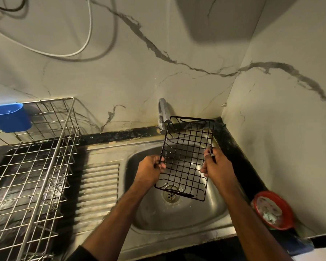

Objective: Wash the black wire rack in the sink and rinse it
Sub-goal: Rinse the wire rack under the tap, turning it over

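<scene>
Gripping the black wire rack [186, 157] by its long sides, left hand [151, 170] and right hand [217, 166] tilt it over the sink [177, 219], apparently toward the tap [163, 113].

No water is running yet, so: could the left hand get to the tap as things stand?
Probably yes, once it lets go: the left hand grips the black wire rack, whose far edge sits right by the tap; nothing else blocks it.

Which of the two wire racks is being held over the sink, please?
The black rack, gripped at its sides by both hands; the larger silver rack stands untouched on the counter.
</scene>
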A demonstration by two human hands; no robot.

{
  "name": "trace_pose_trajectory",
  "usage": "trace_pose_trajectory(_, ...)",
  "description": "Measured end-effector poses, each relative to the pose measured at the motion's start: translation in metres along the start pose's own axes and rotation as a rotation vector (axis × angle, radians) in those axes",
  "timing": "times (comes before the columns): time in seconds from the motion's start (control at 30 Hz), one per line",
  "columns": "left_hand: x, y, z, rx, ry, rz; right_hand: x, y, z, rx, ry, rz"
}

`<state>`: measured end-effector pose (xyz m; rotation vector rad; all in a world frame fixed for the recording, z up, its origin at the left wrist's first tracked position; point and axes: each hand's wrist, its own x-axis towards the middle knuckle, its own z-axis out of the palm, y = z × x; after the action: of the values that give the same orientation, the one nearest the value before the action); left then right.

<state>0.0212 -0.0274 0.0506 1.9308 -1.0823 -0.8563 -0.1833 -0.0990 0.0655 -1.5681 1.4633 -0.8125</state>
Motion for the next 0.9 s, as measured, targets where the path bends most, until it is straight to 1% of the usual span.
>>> trace_pose_trajectory(0.13,0.002,-0.006,0.000,-0.026,0.003,-0.010,-0.001,0.001,0.003,-0.026,0.002,-0.020)
trace_pose_trajectory(0.3,0.006,-0.011,-0.001,0.000,0.006,-0.023,0.000,0.006,0.008,-0.034,-0.007,-0.003)
trace_pose_trajectory(0.7,0.015,-0.015,0.001,0.019,-0.002,-0.026,0.004,0.010,0.012,-0.011,-0.007,0.008)
trace_pose_trajectory(0.9,0.017,-0.016,0.000,0.020,0.021,-0.014,0.006,0.008,0.013,0.007,-0.008,0.004)
